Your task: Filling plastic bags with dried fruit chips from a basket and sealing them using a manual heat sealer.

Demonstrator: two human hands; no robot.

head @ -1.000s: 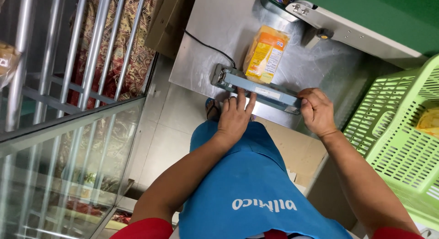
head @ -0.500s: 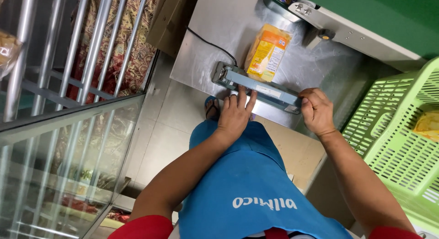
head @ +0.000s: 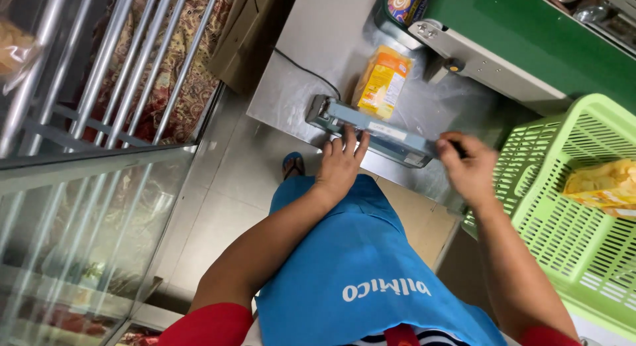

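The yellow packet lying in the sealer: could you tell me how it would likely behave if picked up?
The yellow packet looks like thin film, so it would probably flex rather than stay stiff. It seems light for its size. Lying flat on the steel table, it seems unlikely to roll, though glossy film may slide.

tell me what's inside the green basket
A yellow-orange packet lies inside the green basket, against its slatted wall. The part of the basket beyond the picture's edge cannot be seen.

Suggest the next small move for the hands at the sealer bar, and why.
Probably lift the sealer's arm with the right hand, which grips its handle end. The orange packet lies with its near edge under the lowered bar, and the left hand rests fingers against the near side, placed to steady it.
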